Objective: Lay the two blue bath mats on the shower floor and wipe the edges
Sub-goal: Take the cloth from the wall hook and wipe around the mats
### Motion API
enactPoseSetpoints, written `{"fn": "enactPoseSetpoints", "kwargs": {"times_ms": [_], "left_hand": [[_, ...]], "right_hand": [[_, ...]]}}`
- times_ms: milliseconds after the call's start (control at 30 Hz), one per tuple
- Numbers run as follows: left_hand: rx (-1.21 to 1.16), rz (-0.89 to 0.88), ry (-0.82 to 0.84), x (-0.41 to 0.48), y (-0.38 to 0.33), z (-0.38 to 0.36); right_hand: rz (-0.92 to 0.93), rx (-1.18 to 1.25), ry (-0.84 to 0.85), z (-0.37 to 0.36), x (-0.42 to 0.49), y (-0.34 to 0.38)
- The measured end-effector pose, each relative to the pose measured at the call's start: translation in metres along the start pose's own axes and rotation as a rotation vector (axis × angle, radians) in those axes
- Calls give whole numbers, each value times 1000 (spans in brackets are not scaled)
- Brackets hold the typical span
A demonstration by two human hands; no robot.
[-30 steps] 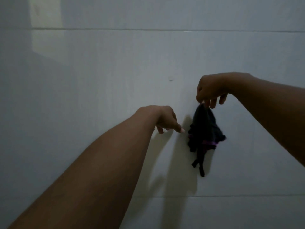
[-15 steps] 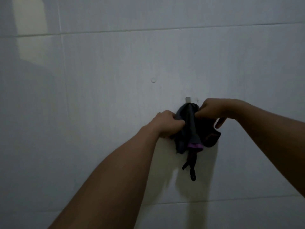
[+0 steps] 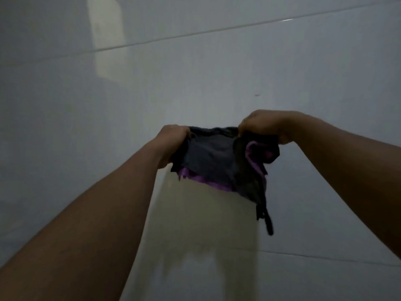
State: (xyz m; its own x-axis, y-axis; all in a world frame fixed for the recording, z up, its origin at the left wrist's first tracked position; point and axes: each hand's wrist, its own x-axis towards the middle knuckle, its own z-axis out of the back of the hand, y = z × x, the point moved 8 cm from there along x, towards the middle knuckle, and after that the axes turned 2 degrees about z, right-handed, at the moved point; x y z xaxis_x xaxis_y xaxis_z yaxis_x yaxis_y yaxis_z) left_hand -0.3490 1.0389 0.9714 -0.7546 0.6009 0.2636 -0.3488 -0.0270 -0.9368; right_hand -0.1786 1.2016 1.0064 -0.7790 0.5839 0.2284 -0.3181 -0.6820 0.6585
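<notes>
A dark cloth [image 3: 212, 157] with a purple edge and a dangling black strap is stretched out in front of the white tiled wall. My left hand [image 3: 173, 134] grips its upper left corner and my right hand [image 3: 262, 124] grips its upper right corner. Both arms reach forward at chest height. No blue bath mats and no shower floor are in view.
The glossy white tiled wall [image 3: 86, 127] fills the view, with grout lines near the top and bottom. A pale reflection [image 3: 108, 42] shows at the upper left. The light is dim.
The cloth has come off the wall hook and is now spread between both hands. The hook is out of sight and the view has shifted.
</notes>
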Motion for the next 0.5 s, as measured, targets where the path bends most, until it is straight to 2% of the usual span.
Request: {"fn": "enactPoseSetpoints", "kwargs": {"times_ms": [267,500], "left_hand": [[253,275,-187,-76,91,216],[236,421,-321,-193,134,366]], "right_hand": [[50,140,405,-212,16,119],[96,591,809,-405,-52,291]]}}
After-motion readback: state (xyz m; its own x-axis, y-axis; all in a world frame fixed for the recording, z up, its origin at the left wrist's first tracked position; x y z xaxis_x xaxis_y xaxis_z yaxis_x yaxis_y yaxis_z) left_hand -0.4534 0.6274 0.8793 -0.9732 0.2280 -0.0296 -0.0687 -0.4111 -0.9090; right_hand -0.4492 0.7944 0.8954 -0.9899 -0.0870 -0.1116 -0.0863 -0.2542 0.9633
